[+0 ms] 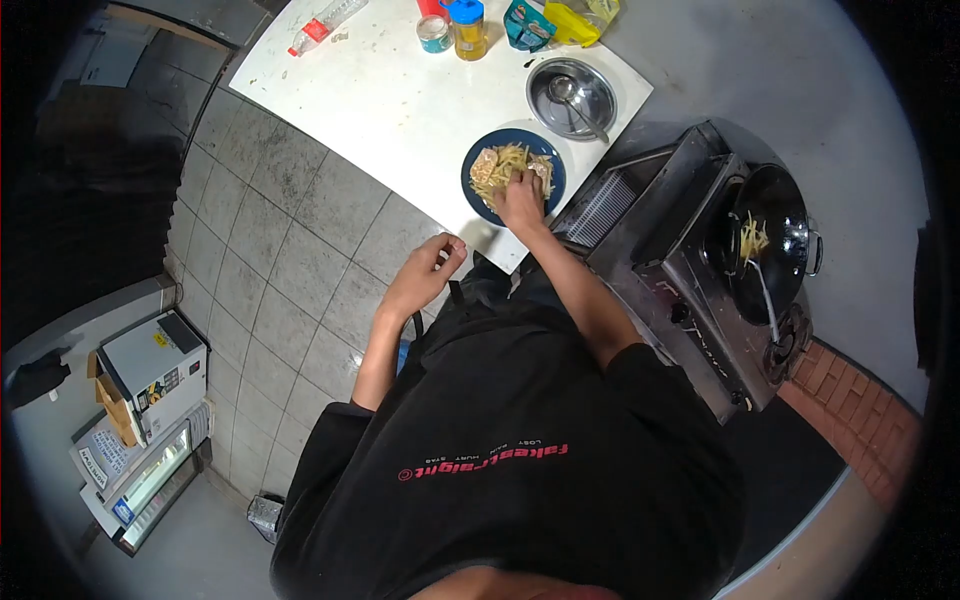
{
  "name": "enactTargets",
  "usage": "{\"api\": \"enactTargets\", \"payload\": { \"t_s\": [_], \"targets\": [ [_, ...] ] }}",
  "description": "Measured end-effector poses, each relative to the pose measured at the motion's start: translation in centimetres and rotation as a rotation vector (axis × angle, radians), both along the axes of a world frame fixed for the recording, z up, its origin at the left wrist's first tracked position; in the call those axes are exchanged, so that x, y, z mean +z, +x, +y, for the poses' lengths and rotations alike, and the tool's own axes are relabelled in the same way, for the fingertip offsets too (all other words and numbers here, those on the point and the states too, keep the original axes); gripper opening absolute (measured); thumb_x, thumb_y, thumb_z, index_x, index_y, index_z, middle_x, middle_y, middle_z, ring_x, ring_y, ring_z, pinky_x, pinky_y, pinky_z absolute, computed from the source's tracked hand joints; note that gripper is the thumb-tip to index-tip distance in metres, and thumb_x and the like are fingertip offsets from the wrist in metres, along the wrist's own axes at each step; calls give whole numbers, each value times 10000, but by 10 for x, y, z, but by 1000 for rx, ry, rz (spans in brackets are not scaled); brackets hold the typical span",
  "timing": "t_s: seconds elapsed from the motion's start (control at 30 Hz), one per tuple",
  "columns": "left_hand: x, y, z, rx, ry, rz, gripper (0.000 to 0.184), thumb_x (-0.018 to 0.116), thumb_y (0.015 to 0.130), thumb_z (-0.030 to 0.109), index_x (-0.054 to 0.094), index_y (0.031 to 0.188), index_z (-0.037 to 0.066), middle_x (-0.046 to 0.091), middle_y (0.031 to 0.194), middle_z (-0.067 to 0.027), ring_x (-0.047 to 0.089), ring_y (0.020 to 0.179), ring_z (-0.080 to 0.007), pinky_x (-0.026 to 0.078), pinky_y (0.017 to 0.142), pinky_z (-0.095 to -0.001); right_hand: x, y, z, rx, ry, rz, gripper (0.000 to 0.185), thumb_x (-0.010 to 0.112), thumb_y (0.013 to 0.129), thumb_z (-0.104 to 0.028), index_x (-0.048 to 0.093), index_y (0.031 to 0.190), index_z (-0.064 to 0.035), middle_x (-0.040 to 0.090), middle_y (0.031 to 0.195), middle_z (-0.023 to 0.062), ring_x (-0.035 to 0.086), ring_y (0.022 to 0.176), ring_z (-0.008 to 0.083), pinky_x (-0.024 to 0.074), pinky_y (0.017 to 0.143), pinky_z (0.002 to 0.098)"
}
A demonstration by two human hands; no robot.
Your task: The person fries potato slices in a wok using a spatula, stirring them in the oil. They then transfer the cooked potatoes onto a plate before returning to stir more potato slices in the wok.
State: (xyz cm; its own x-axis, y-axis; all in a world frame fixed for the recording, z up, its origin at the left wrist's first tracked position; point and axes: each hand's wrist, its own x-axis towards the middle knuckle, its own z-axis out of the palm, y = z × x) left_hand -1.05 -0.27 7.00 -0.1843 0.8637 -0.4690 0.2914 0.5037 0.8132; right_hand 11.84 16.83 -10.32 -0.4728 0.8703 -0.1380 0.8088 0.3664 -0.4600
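My right hand reaches into a dark blue plate at the table corner. Its fingers are closed among pale yellow potato strips, and the fingertips are partly hidden by them. A pinkish, crumbly-looking piece lies on the left part of the plate, and a similar pale piece sits at its right. My left hand hovers beside the table edge, fingers loosely curled and apart from the thumb, holding nothing.
A steel bowl with a ladle stands behind the plate. Rightward, a black wok on a gas stove holds more strips and a metal utensil. Bottle, jar, tin and packets line the table's far side.
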Motion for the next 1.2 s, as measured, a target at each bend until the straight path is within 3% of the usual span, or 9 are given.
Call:
{"api": "enactTargets", "payload": {
  "t_s": [0.1,0.33,0.6,0.83,0.93,1.03,1.13,1.2],
  "targets": [
    [-4,0,1,-6,15,2,330,573,1017,300,629,1170,13,681,1024,-87,626,850,-162,494,750,-300,7,-8,0,-2,37,-54,483,746,831,-239,574,1193,31,512,1283,223,488,1230,398,454,1027,452],
    [-5,-3,1,-11,42,14,328,578,1014,301,634,1162,14,681,1011,-79,612,806,-154,484,721,-295,-13,-3,21,127,-3,-54,466,744,833,-252,571,1182,5,536,1265,210,542,1182,379,484,980,461],
    [-8,-6,2,-16,18,10,331,578,1013,304,629,1171,18,679,1029,-78,608,801,-150,485,723,-293,8,-11,16,95,-19,-109,371,686,848,-160,571,1168,-10,582,1227,213,590,1143,372,494,979,455],
    [-3,-9,4,-22,-4,1,334,576,1014,304,629,1175,17,679,1056,-77,608,821,-147,485,732,-295,-12,-8,28,155,-63,-79,264,601,883,-91,595,1130,1,609,1193,230,633,1086,399,531,920,469],
    [-5,-9,1,-25,4,7,332,574,1015,301,629,1175,15,679,1062,-77,609,825,-146,485,734,-293,-12,0,35,143,-55,45,214,609,867,-69,626,1069,0,657,1103,246,659,1028,397,531,892,484],
    [-6,-9,1,-25,4,-3,334,572,1016,301,628,1177,14,680,1061,-77,611,831,-147,485,738,-290,-18,8,45,98,-245,143,224,647,856,-82,661,1066,-5,687,1023,256,672,976,401,531,854,481],
    [-6,-10,0,-21,4,-1,333,572,1016,300,627,1176,13,680,1059,-76,613,841,-147,484,740,-290,-35,17,54,29,-258,374,263,699,845,-113,689,1092,-24,713,920,213,705,874,320,548,774,426],
    [-6,-11,0,-23,8,-1,331,574,1015,298,626,1175,13,681,1057,-75,613,845,-148,484,743,-291,-30,23,63,-148,-701,441,279,717,868,-150,698,1113,-19,709,870,140,692,816,224,550,702,367]
  ]
}}
